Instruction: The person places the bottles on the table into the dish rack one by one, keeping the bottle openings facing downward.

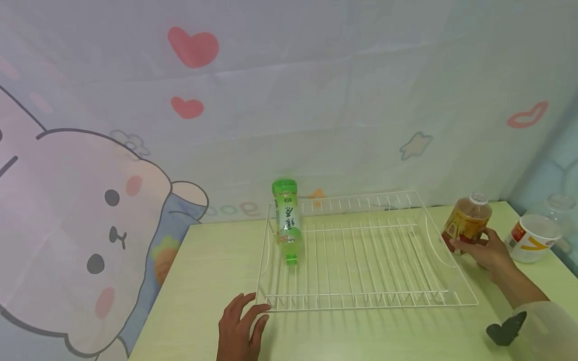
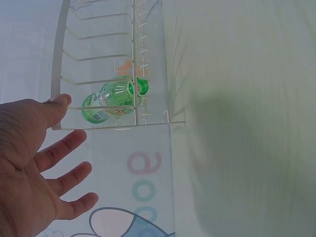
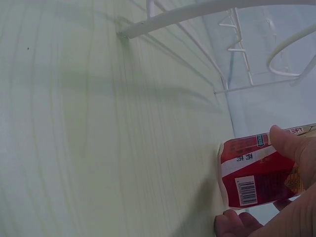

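From above, a hand can enter the wire rack (image 1: 361, 308) right of the green bottle (image 1: 288, 215), which blocks its left end. Between the rack and the white tub (image 1: 528, 245), the brown bottle (image 1: 465, 220) and right hand (image 1: 491, 253) obstruct the passage.

The green bottle (image 1: 289, 218) bears dark characters that look like an upside-down "绿茶", though the view is poor. On the red-labelled bottle (image 3: 256, 170) stand a barcode and, on a white band, small characters too blurred to read. Pale letters on the backdrop (image 1: 316, 125) include a double "o". The white tub (image 1: 533, 238) has a label with a yellow mark.
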A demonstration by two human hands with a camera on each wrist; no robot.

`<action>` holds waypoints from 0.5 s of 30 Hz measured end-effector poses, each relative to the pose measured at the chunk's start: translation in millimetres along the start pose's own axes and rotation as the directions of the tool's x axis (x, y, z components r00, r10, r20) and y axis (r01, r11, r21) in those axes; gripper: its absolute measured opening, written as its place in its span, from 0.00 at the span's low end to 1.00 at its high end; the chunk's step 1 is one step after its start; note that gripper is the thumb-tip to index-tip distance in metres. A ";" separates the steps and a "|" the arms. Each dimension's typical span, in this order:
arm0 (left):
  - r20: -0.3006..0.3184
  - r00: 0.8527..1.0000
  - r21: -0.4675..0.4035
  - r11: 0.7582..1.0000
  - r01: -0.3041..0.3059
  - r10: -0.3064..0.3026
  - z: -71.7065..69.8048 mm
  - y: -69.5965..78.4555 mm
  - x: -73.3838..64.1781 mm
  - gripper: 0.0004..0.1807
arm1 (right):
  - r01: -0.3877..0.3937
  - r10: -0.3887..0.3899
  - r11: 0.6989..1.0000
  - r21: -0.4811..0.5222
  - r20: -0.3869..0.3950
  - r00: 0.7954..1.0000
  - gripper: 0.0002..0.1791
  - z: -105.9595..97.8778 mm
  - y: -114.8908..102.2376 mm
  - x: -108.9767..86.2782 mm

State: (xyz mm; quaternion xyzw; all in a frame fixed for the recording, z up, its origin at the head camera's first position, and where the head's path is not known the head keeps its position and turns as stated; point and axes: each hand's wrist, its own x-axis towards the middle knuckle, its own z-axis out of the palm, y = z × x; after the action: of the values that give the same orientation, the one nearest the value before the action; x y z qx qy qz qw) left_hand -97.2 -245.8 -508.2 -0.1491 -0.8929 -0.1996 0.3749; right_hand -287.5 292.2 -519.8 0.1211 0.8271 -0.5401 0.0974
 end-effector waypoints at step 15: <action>0.008 1.000 0.007 1.000 -0.008 0.008 -2.1 1.7 1.8 0.19 | 0.038 -0.040 0.998 -0.040 -0.058 0.997 0.54 -0.4 1.4 -3.2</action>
State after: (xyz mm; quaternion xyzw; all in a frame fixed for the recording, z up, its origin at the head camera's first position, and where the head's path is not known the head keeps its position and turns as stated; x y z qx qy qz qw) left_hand -96.5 -245.1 -505.1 -0.1522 -0.8944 -0.1944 0.3729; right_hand -284.0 292.9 -519.9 0.1188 0.8422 -0.5219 0.0647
